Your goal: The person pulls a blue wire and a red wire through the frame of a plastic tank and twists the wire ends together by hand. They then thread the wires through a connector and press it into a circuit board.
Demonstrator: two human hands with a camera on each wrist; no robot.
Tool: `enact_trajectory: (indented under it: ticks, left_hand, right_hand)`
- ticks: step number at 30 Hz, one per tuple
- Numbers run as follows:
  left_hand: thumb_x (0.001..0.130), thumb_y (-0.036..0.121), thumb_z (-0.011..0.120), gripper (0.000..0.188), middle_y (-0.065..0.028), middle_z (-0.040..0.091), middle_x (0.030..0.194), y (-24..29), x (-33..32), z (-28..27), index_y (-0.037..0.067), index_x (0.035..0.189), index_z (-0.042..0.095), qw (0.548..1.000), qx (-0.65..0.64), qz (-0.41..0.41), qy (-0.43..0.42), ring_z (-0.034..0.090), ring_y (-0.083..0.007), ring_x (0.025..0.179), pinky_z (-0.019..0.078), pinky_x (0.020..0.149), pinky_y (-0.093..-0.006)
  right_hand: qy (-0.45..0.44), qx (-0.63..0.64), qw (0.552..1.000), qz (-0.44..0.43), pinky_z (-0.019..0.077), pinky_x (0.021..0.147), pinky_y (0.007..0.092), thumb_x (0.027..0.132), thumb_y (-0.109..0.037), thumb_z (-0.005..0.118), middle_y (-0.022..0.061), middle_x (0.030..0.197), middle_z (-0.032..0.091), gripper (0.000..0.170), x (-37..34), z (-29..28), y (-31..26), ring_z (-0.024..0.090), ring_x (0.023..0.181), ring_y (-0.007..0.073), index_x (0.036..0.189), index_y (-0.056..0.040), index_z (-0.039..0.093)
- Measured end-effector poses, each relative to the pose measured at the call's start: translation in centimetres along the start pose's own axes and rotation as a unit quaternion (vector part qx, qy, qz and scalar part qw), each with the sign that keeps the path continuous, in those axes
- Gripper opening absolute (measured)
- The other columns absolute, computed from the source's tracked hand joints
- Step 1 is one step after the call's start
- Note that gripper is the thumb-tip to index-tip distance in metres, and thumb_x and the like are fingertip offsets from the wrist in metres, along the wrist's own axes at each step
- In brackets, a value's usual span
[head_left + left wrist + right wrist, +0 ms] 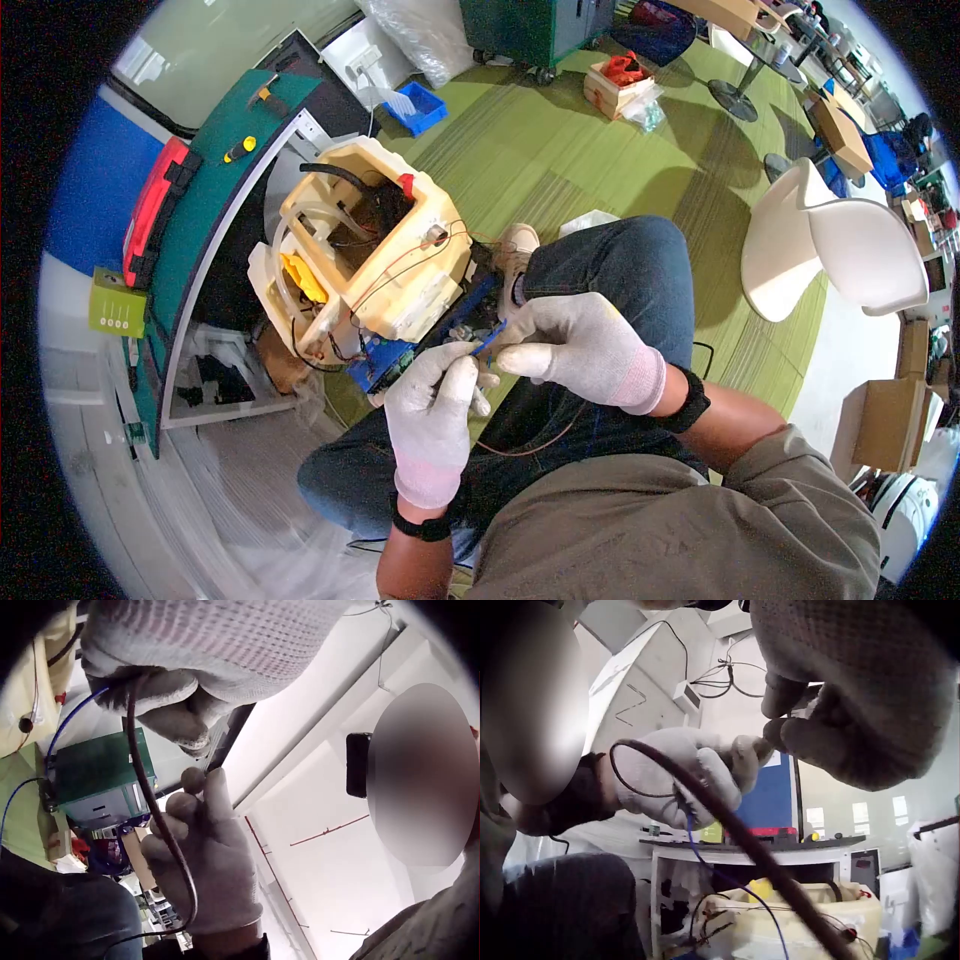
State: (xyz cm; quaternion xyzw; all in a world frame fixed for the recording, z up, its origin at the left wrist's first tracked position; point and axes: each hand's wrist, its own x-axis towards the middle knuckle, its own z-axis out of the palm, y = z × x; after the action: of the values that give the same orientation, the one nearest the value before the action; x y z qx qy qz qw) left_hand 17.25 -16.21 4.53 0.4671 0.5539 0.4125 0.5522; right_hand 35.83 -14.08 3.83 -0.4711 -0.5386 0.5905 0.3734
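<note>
My gloved left hand (435, 425) pinches a blue wire (71, 720) and a dark red-brown wire (142, 765) between thumb and fingers. The brown wire hangs from the hand in a loose loop, while the blue one curves off toward the machine. Facing it, my gloved right hand (585, 350) has thumb and forefinger brought close together, their tips right by the left fingertips. I cannot tell whether a wire end is between the right fingertips. Beyond the hands stands an open cream plastic machine body (400, 285) with hoses and thin wires, on a blue base (365, 368).
A green-topped workbench (225, 195) at the left bears a red case (160, 205) and a yellow-black tool (240, 150). A blue bin (420, 110) and a box with red contents (615, 88) sit on the floor. A white chair (800, 240) stands at the right.
</note>
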Motion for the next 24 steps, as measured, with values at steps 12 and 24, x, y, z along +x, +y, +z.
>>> enact_trajectory:
  ticks: [12, 24]
  left_hand:
    - [0.093, 0.011, 0.060, 0.015, -0.0050, 0.068, 0.081, -2.1, -0.2, 0.2, 0.001, 0.100, 0.069, 0.985, 0.093, 0.140, -0.035, 0.060, -0.0092, 0.063, 0.0487, 0.057, -0.0238]
    - [0.090, 0.014, 0.062, 0.016, -0.0137, 0.068, 0.077, -4.0, -0.7, -0.9, 0.001, 0.094, 0.069, 0.986, 0.086, 0.138, -0.021, 0.066, -0.0219, 0.068, 0.0510, 0.063, -0.0345]
  right_hand:
    - [0.047, 0.049, 0.995, 0.070, 0.0444, 0.054, 0.0232, 0.092, -0.017, 0.064, 0.0036, 0.070, 0.062, 0.019, -0.8, 0.9, -0.6, 0.055, 0.059, 0.0090, 0.085, 0.0012, 0.064]
    - [0.039, 0.049, 0.996, 0.071, 0.0443, 0.055, 0.0221, 0.091, -0.026, 0.065, 0.0035, 0.073, 0.062, 0.026, -0.2, 2.4, 1.6, 0.055, 0.059, 0.0091, 0.095, -0.0003, 0.060]
